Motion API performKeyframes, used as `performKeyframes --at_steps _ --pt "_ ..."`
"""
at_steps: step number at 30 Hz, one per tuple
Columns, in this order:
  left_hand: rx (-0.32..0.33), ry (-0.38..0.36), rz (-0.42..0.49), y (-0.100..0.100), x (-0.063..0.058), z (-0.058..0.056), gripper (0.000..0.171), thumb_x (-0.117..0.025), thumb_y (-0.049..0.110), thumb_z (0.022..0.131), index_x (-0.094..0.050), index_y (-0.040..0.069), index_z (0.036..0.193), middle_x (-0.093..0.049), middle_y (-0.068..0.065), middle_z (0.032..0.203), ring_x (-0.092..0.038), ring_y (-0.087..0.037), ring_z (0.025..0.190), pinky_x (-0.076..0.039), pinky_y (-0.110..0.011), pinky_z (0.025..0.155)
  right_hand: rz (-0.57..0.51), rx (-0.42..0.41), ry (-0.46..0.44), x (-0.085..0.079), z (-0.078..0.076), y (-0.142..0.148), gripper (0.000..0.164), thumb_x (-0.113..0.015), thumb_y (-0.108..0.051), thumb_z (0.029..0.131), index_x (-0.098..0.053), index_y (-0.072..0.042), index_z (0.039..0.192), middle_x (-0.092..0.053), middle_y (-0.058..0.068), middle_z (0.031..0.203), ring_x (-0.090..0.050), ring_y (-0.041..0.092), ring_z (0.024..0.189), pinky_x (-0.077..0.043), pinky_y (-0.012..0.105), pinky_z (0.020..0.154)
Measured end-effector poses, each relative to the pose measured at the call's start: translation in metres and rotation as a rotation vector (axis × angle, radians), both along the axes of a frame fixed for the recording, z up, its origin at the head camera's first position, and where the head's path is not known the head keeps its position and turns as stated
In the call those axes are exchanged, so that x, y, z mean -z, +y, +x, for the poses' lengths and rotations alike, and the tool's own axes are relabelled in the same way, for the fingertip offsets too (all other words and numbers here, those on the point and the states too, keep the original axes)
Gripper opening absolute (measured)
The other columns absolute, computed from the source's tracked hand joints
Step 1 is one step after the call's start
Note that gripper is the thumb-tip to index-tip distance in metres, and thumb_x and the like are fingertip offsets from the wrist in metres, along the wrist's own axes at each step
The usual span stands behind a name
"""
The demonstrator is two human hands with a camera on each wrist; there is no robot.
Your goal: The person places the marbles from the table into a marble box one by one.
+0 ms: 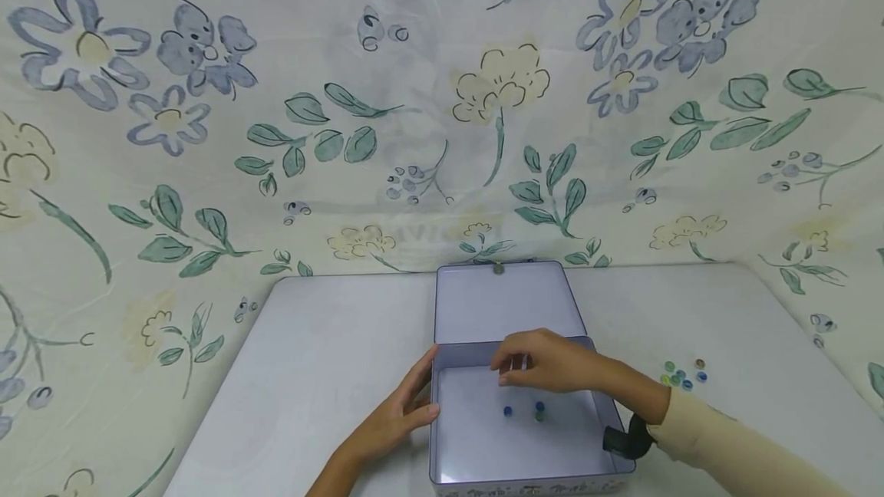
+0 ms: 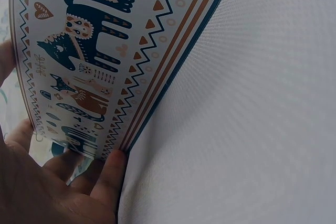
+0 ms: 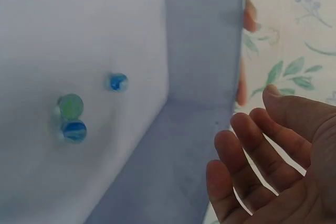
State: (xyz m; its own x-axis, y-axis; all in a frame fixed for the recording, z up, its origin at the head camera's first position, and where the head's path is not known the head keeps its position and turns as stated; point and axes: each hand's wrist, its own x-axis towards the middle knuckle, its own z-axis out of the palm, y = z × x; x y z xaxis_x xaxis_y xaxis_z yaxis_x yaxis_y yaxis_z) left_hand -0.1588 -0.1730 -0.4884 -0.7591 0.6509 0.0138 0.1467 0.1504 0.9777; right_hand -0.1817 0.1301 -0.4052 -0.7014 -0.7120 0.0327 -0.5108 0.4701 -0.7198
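Note:
A shallow tin box stands on the table with its hinged lid laid back behind it. On its floor lie a lone blue marble and, side by side, a second blue marble and a green marble. My right hand hovers over the back of the box, fingers loosely curved, nothing between them in the right wrist view. Along the box's left outer side, my left hand rests with fingers extended; the left wrist view has its fingertips against the wall printed with animals.
Several green, blue and brown marbles are grouped on the white table right of the box, beyond my right forearm. A black wrist strap piece overlaps the box's right rim. Floral cloth hangs behind and at both sides.

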Motion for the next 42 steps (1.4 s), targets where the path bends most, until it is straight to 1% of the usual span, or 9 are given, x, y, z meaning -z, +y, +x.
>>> performKeyframes --at_steps 7,14,18,23,28,31,36,40,42 --pt "-0.005 0.019 -0.014 0.000 -0.001 0.000 0.080 -0.053 0.014 0.102 -0.002 0.025 0.162 0.005 -0.016 0.168 -0.004 -0.050 0.152 -0.028 -0.063 0.116 -0.026 0.021 0.001 -0.013 0.004 0.016 0.015 -0.071 -0.022 0.093 -0.073 -0.017 0.108 -0.073 -0.005 0.099 -0.063 0.001 0.090 -0.057 0.022 0.075" --pt "-0.004 0.013 -0.009 0.000 -0.001 0.001 0.080 -0.053 0.013 0.102 -0.002 0.025 0.162 0.005 -0.016 0.169 -0.004 -0.049 0.152 -0.028 -0.063 0.117 -0.044 0.052 0.069 -0.016 0.011 0.042 0.017 -0.069 -0.025 0.095 -0.073 -0.016 0.109 -0.074 0.002 0.103 -0.064 0.001 0.089 -0.058 0.023 0.074" --pt "-0.004 0.013 -0.011 -0.002 -0.001 0.001 0.080 -0.053 0.014 0.102 -0.002 0.026 0.162 0.004 -0.016 0.169 -0.004 -0.049 0.153 -0.028 -0.062 0.117 -0.060 0.096 0.091 -0.018 0.016 0.060 0.018 -0.068 -0.024 0.096 -0.072 -0.015 0.110 -0.074 -0.002 0.103 -0.063 0.000 0.090 -0.057 0.023 0.075" --pt "-0.015 0.014 -0.022 -0.001 -0.001 0.001 0.080 -0.053 0.015 0.101 -0.002 0.023 0.162 0.002 -0.017 0.168 -0.008 -0.049 0.152 -0.029 -0.063 0.116 -0.040 0.172 0.137 -0.022 0.022 0.085 0.017 -0.069 -0.024 0.095 -0.072 -0.016 0.110 -0.071 -0.011 0.099 -0.061 0.000 0.089 -0.055 0.021 0.075" --pt "-0.024 0.014 -0.047 0.000 0.000 0.002 0.080 -0.052 0.015 0.102 0.000 0.021 0.162 0.003 -0.019 0.168 -0.010 -0.051 0.151 -0.029 -0.064 0.116 -0.009 0.263 0.186 -0.023 0.025 0.109 0.016 -0.070 -0.021 0.094 -0.073 -0.014 0.109 -0.070 -0.014 0.096 -0.061 -0.002 0.088 -0.055 0.021 0.074" --pt "-0.026 0.010 -0.051 0.000 0.000 0.002 0.080 -0.053 0.016 0.102 -0.001 0.022 0.162 0.003 -0.018 0.168 -0.009 -0.050 0.152 -0.028 -0.064 0.116 -0.009 0.323 0.215 -0.022 0.029 0.123 0.014 -0.070 -0.017 0.094 -0.073 -0.015 0.107 -0.072 -0.012 0.096 -0.062 -0.003 0.087 -0.055 0.021 0.073" --pt "-0.024 0.010 -0.048 -0.001 -0.002 0.001 0.080 -0.054 0.017 0.102 -0.002 0.026 0.162 0.003 -0.017 0.168 -0.008 -0.050 0.152 -0.026 -0.065 0.117 0.010 0.440 0.217 -0.015 0.036 0.151 0.014 -0.069 -0.016 0.094 -0.072 -0.022 0.106 -0.074 -0.008 0.097 -0.062 -0.005 0.087 -0.055 0.021 0.070" --pt "-0.027 -0.010 -0.048 0.000 -0.002 0.001 0.081 -0.054 0.017 0.101 -0.002 0.025 0.162 0.003 -0.017 0.168 -0.007 -0.050 0.152 -0.025 -0.064 0.117 0.050 0.505 0.258 -0.006 0.039 0.172 0.013 -0.070 -0.015 0.094 -0.073 -0.020 0.106 -0.074 -0.007 0.098 -0.062 -0.006 0.087 -0.055 0.021 0.069" --pt "-0.030 -0.021 -0.046 0.001 -0.001 0.002 0.081 -0.054 0.017 0.101 -0.002 0.025 0.162 0.003 -0.017 0.168 -0.007 -0.050 0.152 -0.025 -0.064 0.117 0.075 0.542 0.260 -0.002 0.039 0.182 0.012 -0.069 -0.016 0.094 -0.073 -0.018 0.106 -0.074 -0.005 0.098 -0.062 -0.007 0.086 -0.055 0.021 0.068"
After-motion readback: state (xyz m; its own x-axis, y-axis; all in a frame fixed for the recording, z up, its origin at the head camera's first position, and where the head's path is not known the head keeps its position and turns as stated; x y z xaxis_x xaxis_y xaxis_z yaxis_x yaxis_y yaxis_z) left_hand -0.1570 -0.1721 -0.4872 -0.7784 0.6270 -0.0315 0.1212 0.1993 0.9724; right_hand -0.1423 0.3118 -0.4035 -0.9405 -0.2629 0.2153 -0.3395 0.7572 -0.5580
